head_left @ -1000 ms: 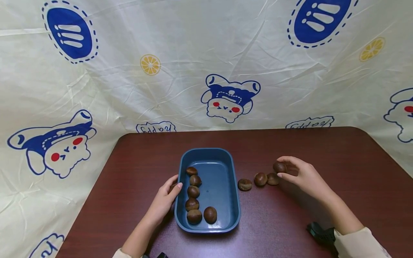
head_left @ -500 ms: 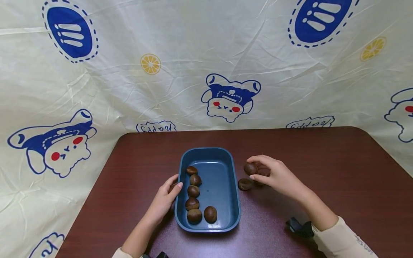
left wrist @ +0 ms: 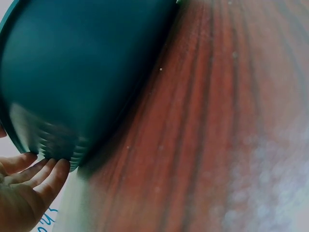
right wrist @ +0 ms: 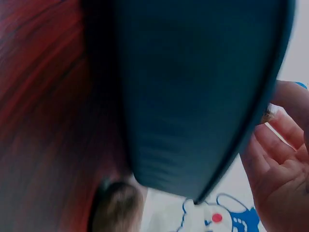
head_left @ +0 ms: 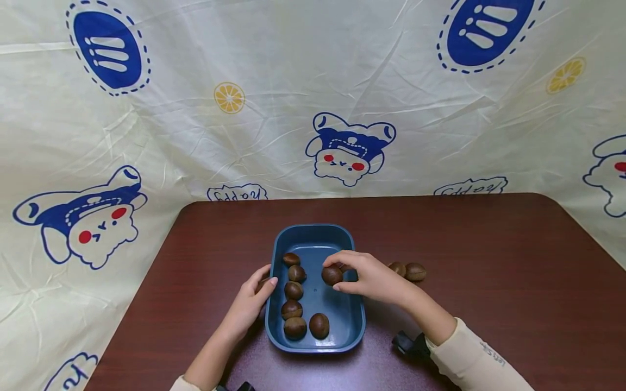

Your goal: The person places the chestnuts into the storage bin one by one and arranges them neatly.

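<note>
A blue rectangular tray [head_left: 364,321] stands on the table with several brown chestnuts [head_left: 293,291] lined up along its left side. One more chestnut [head_left: 319,326] lies beside the lowest of them. My left hand [head_left: 249,305] grips the tray's left rim, thumb on top; the left wrist view has its fingers [left wrist: 52,180] against the outer wall. Over the right half of the tray, my right hand [head_left: 376,278] pinches a chestnut [head_left: 332,275] between thumb and fingertips. The tray's wall mostly hides that chestnut in the right wrist view.
To the right of the tray, loose chestnuts [head_left: 415,272] lie on the dark red-brown table [head_left: 489,250], partly behind my right hand. A blurred chestnut [right wrist: 118,208] shows low in the right wrist view. A printed white cloth [head_left: 274,146] hangs behind the table.
My right hand has carried the pinched chestnut leftward from the loose ones on the table to over the tray. The left hand and tray have stayed put.
</note>
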`<state>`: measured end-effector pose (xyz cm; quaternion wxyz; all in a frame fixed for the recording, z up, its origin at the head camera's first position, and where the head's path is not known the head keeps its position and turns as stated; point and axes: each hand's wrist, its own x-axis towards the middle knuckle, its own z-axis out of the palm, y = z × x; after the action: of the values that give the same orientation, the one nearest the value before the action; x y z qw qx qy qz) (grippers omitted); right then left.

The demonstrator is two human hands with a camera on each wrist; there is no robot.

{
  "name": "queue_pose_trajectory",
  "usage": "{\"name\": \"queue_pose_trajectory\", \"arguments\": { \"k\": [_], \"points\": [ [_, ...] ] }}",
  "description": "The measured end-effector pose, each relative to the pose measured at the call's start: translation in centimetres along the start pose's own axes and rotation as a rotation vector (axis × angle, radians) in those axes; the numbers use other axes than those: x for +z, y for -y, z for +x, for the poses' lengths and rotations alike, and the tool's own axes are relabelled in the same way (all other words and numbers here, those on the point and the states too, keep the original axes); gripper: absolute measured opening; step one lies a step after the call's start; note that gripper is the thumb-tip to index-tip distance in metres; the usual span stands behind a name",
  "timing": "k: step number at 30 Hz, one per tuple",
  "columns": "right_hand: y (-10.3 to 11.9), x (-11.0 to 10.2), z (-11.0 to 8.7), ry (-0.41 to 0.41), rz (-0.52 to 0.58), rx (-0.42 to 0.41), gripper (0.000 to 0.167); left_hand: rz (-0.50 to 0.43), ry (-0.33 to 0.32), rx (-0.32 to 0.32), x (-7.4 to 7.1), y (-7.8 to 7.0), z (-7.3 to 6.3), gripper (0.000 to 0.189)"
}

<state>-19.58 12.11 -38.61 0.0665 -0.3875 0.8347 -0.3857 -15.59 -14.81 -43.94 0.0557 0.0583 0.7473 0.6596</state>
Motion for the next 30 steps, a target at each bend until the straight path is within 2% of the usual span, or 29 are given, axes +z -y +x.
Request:
{"name": "queue_pose_trajectory", "arguments": {
  "k": [3, 9, 15, 25, 30],
  "points": [
    [0.0, 0.7, 0.8, 0.065, -0.020, -0.007, 0.037, 0.011, -0.001, -0.012, 0.0, 0.0, 0.1, 0.048],
    [0.2, 1.7, 2.1, 0.204, -0.065, 0.042, 0.034, 0.018, -0.003, -0.012, -0.1, -0.1, 0.0, 0.047],
    [0.5, 2.3, 2.8, 0.295, -0.120, 0.035, 0.032, 0.027, 0.002, -0.003, -0.1, -0.2, -0.1, 0.049],
    [0.3, 3.2, 3.3, 0.370, -0.158, 0.042, 0.030, 0.029, 0.002, -0.012, 0.0, -0.1, -0.1, 0.050],
    [0.5, 3.3, 3.4, 0.381, -0.172, 0.041, 0.029, 0.043, -0.005, -0.007, 0.0, -0.1, -0.1, 0.050]
  ]
}}
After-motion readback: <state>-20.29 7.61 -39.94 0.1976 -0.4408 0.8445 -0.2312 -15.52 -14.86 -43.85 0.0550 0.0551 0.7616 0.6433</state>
